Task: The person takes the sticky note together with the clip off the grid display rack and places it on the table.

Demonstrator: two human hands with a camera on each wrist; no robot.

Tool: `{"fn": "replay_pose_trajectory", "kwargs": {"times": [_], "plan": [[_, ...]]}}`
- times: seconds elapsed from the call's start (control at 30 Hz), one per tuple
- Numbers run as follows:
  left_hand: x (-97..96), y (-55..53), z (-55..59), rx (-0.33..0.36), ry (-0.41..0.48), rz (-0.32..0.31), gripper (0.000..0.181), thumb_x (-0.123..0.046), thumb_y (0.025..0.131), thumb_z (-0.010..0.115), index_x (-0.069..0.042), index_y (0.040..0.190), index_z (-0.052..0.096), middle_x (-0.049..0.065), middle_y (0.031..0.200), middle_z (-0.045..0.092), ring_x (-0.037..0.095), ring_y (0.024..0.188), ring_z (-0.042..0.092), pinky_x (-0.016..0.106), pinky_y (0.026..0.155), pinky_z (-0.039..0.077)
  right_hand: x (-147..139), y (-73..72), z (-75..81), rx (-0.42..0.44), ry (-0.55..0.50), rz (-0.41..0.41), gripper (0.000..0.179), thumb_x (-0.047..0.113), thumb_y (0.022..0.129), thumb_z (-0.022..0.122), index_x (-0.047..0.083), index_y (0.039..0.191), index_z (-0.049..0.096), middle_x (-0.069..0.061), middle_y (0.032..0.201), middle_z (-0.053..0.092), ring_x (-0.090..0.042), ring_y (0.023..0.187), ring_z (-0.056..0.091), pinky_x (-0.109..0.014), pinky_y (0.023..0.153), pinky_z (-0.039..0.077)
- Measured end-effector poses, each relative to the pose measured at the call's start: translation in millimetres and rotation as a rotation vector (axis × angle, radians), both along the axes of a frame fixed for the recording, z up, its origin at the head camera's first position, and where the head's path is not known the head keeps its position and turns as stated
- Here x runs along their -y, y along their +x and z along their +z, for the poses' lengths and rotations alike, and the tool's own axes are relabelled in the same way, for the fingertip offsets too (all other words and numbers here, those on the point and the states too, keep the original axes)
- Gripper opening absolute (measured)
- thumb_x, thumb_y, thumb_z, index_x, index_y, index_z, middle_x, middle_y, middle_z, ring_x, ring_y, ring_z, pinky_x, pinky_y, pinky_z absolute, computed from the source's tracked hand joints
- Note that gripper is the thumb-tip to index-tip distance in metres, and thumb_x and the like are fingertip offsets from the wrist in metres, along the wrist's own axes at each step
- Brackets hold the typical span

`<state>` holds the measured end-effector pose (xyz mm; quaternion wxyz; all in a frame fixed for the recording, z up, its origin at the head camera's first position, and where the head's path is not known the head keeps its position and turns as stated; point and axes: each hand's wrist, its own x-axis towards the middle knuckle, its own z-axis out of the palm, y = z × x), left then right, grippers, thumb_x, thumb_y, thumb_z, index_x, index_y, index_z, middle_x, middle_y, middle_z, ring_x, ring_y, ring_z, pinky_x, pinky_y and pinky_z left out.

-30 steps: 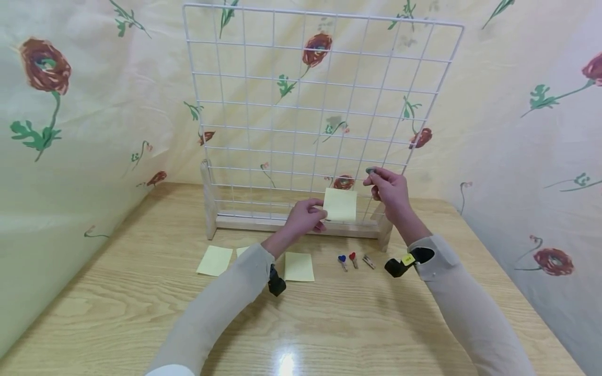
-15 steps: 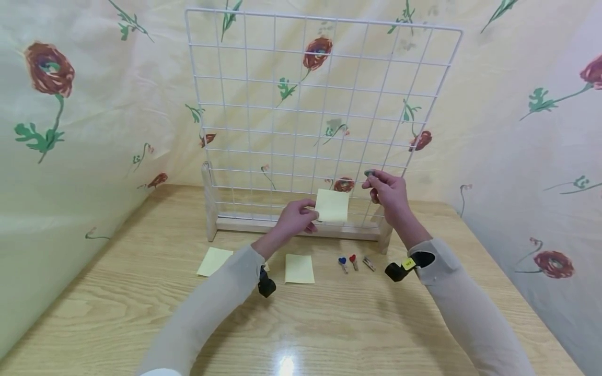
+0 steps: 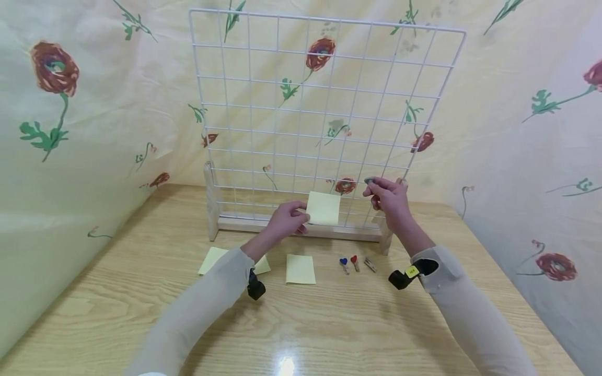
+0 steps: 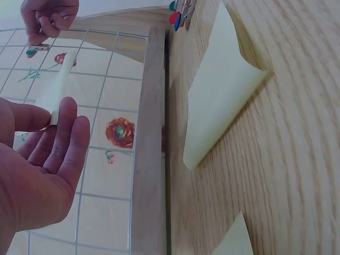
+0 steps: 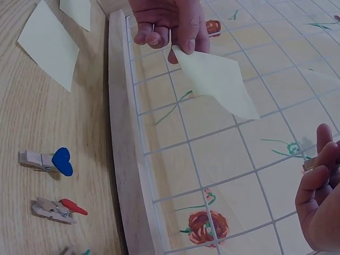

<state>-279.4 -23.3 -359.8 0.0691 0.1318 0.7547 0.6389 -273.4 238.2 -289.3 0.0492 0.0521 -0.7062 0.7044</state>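
Observation:
My left hand (image 3: 286, 218) pinches a pale yellow paper note (image 3: 323, 208) by its left edge, thumb in front. The note stands upright before the lower part of a white wire grid (image 3: 329, 20). To its right, my right hand (image 3: 389, 200) pinches a small wooden clothespin (image 4: 38, 49) with a green decoration between thumb and forefinger. A gap separates that clothespin from the note. The right wrist view has the note's free corner (image 5: 247, 109) bending away from the left fingers, over the grid wires.
A wooden base (image 3: 263, 225) with two side posts bears the grid. On the table lie a paper note (image 3: 301, 270) and two more partly behind my left forearm. Clothespins with a blue heart (image 3: 344, 262) and a red heart (image 3: 355, 260) lie beside a third clothespin (image 3: 370, 264).
The left hand has carried the note leftward along the grid, away from the right hand. My right hand, still pinching its clothespin, has sunk slightly.

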Motion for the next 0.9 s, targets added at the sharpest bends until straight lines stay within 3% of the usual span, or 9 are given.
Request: {"fn": "replay_pose_trajectory", "kwargs": {"times": [0.13, 0.23, 0.4, 0.7, 0.9], "plan": [[8.4, 2.3, -1.2, -0.014, 0.004, -0.006, 0.036, -0.004, 0.089, 0.060, -0.001, 0.125, 0.058, 0.018, 0.089, 0.071, 0.017, 0.060, 0.065, 0.042, 0.071, 0.058, -1.0, 3.8, -2.5, -0.007, 0.022, 0.009, 0.011, 0.012, 0.100, 0.051, 0.009, 0.104, 0.061, 0.006, 0.071, 0.065, -0.007, 0.055, 0.045, -0.017, 0.050, 0.038], [16.3, 4.8, -2.0, -0.014, 0.010, -0.006, 0.035, -0.003, 0.090, 0.059, 0.000, 0.124, 0.058, 0.016, 0.087, 0.071, 0.020, 0.061, 0.066, 0.047, 0.074, 0.057, -1.5, 6.5, -5.0, -0.022, 0.042, 0.011, 0.013, 0.011, 0.100, 0.050, 0.006, 0.107, 0.060, 0.007, 0.071, 0.064, -0.007, 0.055, 0.045, -0.017, 0.049, 0.038], [31.8, 6.4, -4.3, -0.018, 0.012, 0.006, 0.037, -0.005, 0.091, 0.058, 0.002, 0.127, 0.055, 0.017, 0.094, 0.070, 0.018, 0.062, 0.067, 0.041, 0.071, 0.058, -2.3, 10.0, -8.5, -0.035, 0.039, 0.018, 0.023, 0.010, 0.100, 0.050, -0.005, 0.117, 0.055, 0.008, 0.069, 0.064, -0.005, 0.052, 0.045, -0.016, 0.047, 0.037], [55.1, 9.6, -8.0, -0.023, -0.001, 0.046, 0.035, -0.005, 0.091, 0.060, 0.002, 0.125, 0.056, 0.018, 0.091, 0.071, 0.014, 0.060, 0.065, 0.038, 0.066, 0.058, -4.0, 15.2, -13.0, -0.004, 0.052, 0.014, 0.024, 0.011, 0.100, 0.050, -0.006, 0.117, 0.053, 0.008, 0.069, 0.063, -0.005, 0.053, 0.044, -0.017, 0.048, 0.037], [67.2, 14.1, -7.2, -0.020, -0.020, 0.052, 0.038, -0.005, 0.092, 0.059, 0.003, 0.128, 0.054, 0.027, 0.094, 0.068, 0.014, 0.060, 0.065, 0.031, 0.062, 0.057, -6.7, 19.2, -16.7, 0.007, 0.029, 0.012, 0.029, 0.011, 0.100, 0.051, -0.009, 0.121, 0.052, 0.007, 0.070, 0.064, -0.005, 0.055, 0.046, -0.017, 0.050, 0.037]]}}
